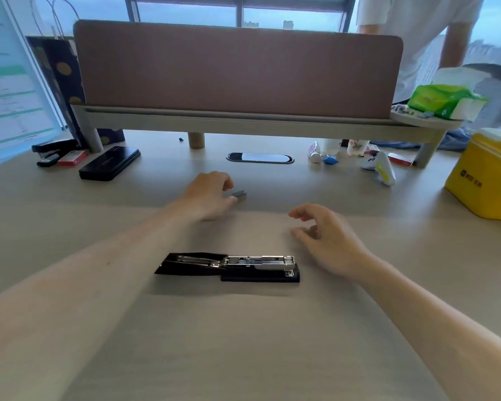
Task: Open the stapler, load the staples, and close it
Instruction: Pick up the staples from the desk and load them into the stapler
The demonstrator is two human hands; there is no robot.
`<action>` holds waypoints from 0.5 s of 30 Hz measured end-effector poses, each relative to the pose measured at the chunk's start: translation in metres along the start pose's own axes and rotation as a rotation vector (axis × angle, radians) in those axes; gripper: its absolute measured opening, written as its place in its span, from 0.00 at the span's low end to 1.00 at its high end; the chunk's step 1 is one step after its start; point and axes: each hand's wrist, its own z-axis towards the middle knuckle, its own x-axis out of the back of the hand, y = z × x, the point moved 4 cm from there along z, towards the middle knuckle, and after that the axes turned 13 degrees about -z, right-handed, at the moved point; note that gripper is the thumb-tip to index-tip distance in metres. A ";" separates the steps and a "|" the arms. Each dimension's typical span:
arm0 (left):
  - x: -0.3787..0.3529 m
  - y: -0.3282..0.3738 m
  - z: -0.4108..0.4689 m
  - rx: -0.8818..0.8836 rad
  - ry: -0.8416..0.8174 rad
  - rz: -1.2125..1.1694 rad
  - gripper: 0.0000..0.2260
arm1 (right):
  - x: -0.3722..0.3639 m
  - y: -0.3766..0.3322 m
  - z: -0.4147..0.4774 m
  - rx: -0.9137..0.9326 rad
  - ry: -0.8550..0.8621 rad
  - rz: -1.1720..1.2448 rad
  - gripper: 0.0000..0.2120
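A black stapler (229, 267) lies on the desk in front of me, swung fully open, its cover folded flat to the left and the silver staple channel facing up. A small grey strip of staples (239, 194) rests on the desk farther back. My left hand (207, 195) reaches to it, thumb and fingertips just at its left end; whether they touch it is unclear. My right hand (327, 237) hovers over the desk to the right of the stapler, fingers loosely curled and apart, holding nothing.
A brown desk divider (237, 70) stands at the back. Left: a black case (109, 163), another stapler (54, 147), a red box (72, 158). Right: a yellow box (488, 180), green tissue pack (446, 101), white device (383, 168), small bottles. A person stands behind at right.
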 end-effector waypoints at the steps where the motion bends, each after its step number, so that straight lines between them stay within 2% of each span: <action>1: -0.005 -0.002 0.009 0.006 0.017 0.011 0.17 | -0.007 0.000 0.003 0.010 0.006 -0.015 0.14; 4: -0.018 -0.009 0.028 0.007 0.084 0.025 0.16 | -0.023 0.003 0.008 0.040 0.014 -0.054 0.16; 8: -0.024 -0.009 0.038 -0.040 0.138 -0.030 0.09 | -0.025 0.005 0.011 0.058 0.020 -0.074 0.15; 15: -0.013 0.024 0.001 -0.237 0.010 -0.193 0.09 | -0.019 0.003 0.008 0.042 0.029 -0.057 0.15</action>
